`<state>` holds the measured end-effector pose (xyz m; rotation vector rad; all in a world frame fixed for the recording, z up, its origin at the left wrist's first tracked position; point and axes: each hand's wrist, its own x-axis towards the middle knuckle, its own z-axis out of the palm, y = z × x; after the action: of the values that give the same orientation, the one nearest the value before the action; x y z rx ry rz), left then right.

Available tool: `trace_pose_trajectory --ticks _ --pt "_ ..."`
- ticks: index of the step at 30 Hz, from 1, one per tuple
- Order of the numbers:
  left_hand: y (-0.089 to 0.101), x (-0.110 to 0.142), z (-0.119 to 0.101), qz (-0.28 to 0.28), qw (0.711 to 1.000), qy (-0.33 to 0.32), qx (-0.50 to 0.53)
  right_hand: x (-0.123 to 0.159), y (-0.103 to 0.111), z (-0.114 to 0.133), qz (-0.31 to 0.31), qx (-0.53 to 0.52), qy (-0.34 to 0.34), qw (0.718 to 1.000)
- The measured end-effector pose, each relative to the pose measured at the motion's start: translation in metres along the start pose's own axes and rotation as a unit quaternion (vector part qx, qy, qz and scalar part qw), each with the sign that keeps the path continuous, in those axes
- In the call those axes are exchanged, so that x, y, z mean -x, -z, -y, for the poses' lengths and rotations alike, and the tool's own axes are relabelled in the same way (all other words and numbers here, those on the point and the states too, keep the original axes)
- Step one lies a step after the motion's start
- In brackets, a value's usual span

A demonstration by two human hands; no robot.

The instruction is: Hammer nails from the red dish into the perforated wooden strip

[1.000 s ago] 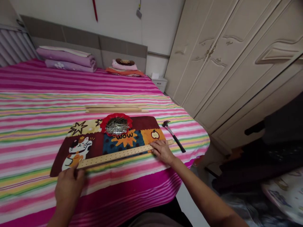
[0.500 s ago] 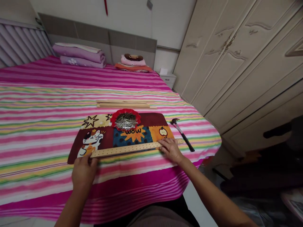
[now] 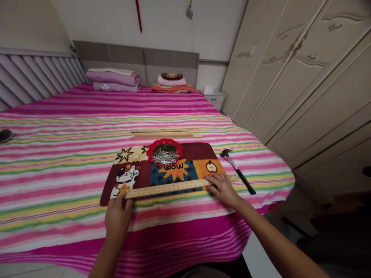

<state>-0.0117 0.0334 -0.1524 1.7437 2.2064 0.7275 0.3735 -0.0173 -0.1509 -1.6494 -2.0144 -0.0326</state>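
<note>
A long wooden strip with a row of small holes lies across the near edge of a colourful cartoon mat on the striped bed. My left hand grips the strip's left end, fingers curled on it. My right hand presses flat on the strip near its right end, fingers stretched out. A red dish full of metal nails sits on the mat just beyond the strip.
A hammer with a black handle lies to the right of the mat. More wooden strips lie farther back on the bedspread. Folded bedding sits at the headboard. A cream wardrobe stands on the right.
The camera view has swung left and the strip now appears more centred. Both hands have stayed on the strip's ends; the left hand has closed in on the left end.
</note>
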Motion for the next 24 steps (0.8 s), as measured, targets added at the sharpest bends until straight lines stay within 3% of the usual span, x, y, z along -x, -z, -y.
trace_pose_trajectory --ticks 3,8,11,15,20,24 --pt "0.007 -0.002 0.001 -0.005 1.0 0.005 -0.009 0.0 0.008 -0.018 -0.053 0.0 -0.051 0.997" --pt "0.015 -0.005 -0.019 -0.066 0.997 -0.027 0.027 0.004 0.027 -0.08 -0.132 0.036 -0.209 0.968" --pt "0.012 -0.015 -0.039 -0.066 0.992 -0.087 0.062 0.011 0.032 -0.104 -0.12 0.042 -0.259 0.958" --pt "0.001 -0.04 -0.072 -0.042 0.988 -0.139 0.052 0.016 0.032 -0.117 -0.088 0.038 -0.298 0.95" --pt "-0.021 -0.076 -0.124 -0.012 0.977 -0.212 -0.026 0.01 0.035 -0.126 -0.05 0.023 -0.328 0.943" --pt "-0.037 -0.098 -0.156 0.041 0.97 -0.203 -0.13 0.002 0.037 -0.134 -0.042 0.005 -0.342 0.939"
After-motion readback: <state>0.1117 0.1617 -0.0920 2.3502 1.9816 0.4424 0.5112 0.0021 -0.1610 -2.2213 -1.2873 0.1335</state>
